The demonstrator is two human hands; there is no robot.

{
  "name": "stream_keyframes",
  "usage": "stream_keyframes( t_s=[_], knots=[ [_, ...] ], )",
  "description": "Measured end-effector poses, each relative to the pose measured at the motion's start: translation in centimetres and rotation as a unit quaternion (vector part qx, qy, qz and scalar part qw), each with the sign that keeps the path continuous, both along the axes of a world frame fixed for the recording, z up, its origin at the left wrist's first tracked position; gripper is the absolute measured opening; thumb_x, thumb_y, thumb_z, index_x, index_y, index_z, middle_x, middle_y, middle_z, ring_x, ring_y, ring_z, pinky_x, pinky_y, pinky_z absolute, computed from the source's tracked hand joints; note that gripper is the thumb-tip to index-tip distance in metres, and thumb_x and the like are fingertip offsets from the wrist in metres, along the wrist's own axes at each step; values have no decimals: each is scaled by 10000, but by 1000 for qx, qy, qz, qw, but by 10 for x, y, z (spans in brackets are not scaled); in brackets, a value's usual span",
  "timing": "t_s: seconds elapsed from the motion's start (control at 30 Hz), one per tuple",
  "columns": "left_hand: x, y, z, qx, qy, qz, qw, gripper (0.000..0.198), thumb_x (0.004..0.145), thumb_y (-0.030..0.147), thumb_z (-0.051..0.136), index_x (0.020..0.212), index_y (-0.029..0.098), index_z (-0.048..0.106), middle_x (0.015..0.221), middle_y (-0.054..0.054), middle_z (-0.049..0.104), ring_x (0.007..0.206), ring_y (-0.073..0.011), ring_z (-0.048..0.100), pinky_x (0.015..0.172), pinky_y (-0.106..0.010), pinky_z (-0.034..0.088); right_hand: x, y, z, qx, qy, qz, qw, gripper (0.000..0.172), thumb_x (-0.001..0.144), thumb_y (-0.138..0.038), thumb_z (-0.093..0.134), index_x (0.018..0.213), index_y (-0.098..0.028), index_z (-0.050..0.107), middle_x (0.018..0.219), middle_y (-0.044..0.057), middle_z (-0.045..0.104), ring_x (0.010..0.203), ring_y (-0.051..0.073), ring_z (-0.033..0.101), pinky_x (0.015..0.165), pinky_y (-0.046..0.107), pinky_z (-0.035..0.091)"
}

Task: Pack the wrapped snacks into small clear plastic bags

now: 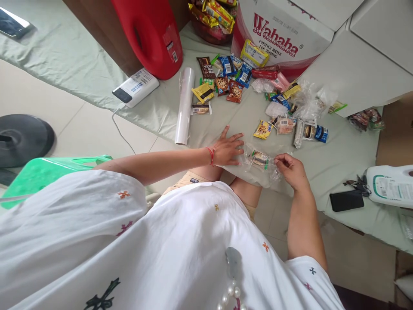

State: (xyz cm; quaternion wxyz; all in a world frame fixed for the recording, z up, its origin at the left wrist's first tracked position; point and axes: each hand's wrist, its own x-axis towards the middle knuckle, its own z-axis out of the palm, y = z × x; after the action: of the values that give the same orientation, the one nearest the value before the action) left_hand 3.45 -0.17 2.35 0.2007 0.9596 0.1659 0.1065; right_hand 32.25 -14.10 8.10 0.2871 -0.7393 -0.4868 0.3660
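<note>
My left hand (227,149) lies flat with spread fingers on a sheet of clear plastic wrap (211,137) at the table's near edge. Just right of it, small packaged snacks (259,159) with green-edged wrappers rest on the plastic, partly covered by it. My right hand (292,170) pinches the crumpled right edge of the plastic wrap between thumb and fingers. A roll of plastic wrap (185,105) lies left of my left hand, pointing away from me. Beyond my right hand sits a loose cluster of snack packs, with a yellow cookie pack (263,129) closest to the wrap.
Several snack packets (222,73) are scattered farther back, before a Wahaha carton (280,38). A red jug (151,38) and a white device with a cable (136,87) stand to the left. At right lie a black phone (346,201), keys (359,185) and a white bottle (390,185).
</note>
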Motion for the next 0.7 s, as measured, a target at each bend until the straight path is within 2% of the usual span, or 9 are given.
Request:
stream_keyframes(
  t_s=[0.1,0.23,0.33,0.43,0.53,0.6,0.7],
  knots=[
    [2,6,-4,-56,-14,39,998,328,1031,366,452,1031,257,761,1307,-84,721,1502,-314,440,1259,-707,-26,9,7,-7,-12,51,-18,998,305,756,-476,726,877,-196,711,674,-28,569,602,120,447,565,257,349],
    [1,16,-6,-128,-21,81,988,341,1007,308,405,1113,234,721,1279,-91,734,1444,-303,506,1253,-718,69,17,18,-13,-19,90,-48,995,336,710,-491,762,866,-198,703,644,-32,573,544,113,432,513,260,340],
    [-2,14,-4,-93,-42,13,995,362,890,341,559,1208,224,689,1329,-120,705,1490,-351,445,1261,-718,3,19,24,-14,-26,101,-61,993,352,690,-493,779,862,-196,702,625,-36,567,520,106,415,483,256,320],
    [-3,4,-3,-33,-58,-67,996,620,819,494,692,1367,213,627,1424,-179,638,1513,-417,398,1240,-727,-122,19,27,-16,-30,110,-62,992,368,679,-494,794,868,-192,704,615,-41,556,513,99,407,472,249,308],
    [0,-5,-4,2,-48,-85,995,730,784,637,744,1376,223,642,1436,-206,623,1525,-448,365,1218,-739,-164,19,27,-17,-29,107,-67,992,386,674,-507,800,866,-185,705,620,-43,549,512,93,402,465,243,304],
    [2,-9,-5,6,-46,-75,996,631,804,617,755,1300,232,693,1419,-194,634,1528,-439,365,1226,-737,-146,21,25,-18,-29,101,-69,992,394,670,-511,801,862,-180,705,625,-41,551,513,91,403,461,242,306],
    [7,-10,-7,-19,-66,-41,997,265,926,441,672,1085,250,763,1315,-127,699,1494,-375,439,1258,-714,-83,22,22,-19,-31,101,-73,992,397,672,-512,796,866,-179,700,637,-36,562,515,91,409,456,242,316]
  ],
)
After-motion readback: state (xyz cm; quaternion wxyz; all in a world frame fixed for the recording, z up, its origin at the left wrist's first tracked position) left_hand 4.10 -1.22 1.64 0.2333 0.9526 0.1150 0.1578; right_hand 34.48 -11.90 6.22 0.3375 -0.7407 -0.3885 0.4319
